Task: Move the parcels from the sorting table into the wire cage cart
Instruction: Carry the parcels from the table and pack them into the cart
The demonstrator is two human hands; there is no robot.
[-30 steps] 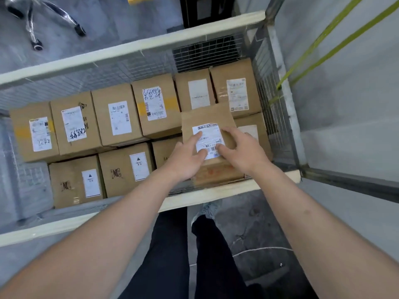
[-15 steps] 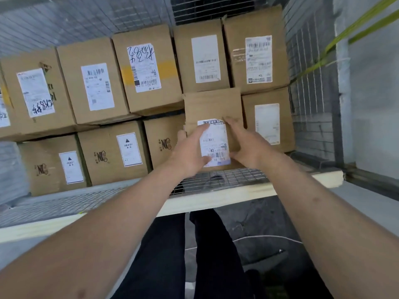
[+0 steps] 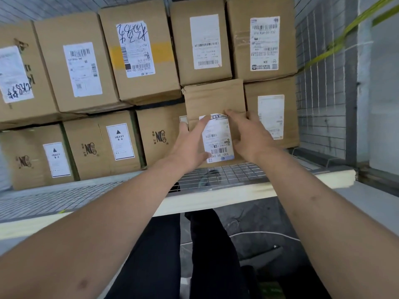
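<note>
Both hands reach over the cream rail (image 3: 216, 197) of the wire cart (image 3: 319, 117) and rest on 1 small cardboard box (image 3: 214, 98). The left hand (image 3: 190, 145) lies with straight fingers flat against the box's front and left edge, its fingertips touching the white shipping label (image 3: 219, 139). The right hand (image 3: 251, 137) lies on the box's right side, fingers spread across the cardboard above and beside the label. The hands stand a little apart, with the label showing between them; neither one curls round the box, and whether they press it or only touch it cannot be told.

The box stands inside the cart, at its near edge, on the wire mesh floor (image 3: 226, 175). Just to the right of the right hand is another labelled box (image 3: 272, 113), touching the held one. Just left of the left hand sits a box printed with a dark logo (image 3: 159, 139), and further left 2 boxes carry white stickers reading HEAVY (image 3: 119, 141). Beyond the fingertips, a second row of larger boxes (image 3: 142, 57) is stacked above, each with a label. Beneath the forearms, dark trousers (image 3: 151, 255) show outside the cart.
</note>
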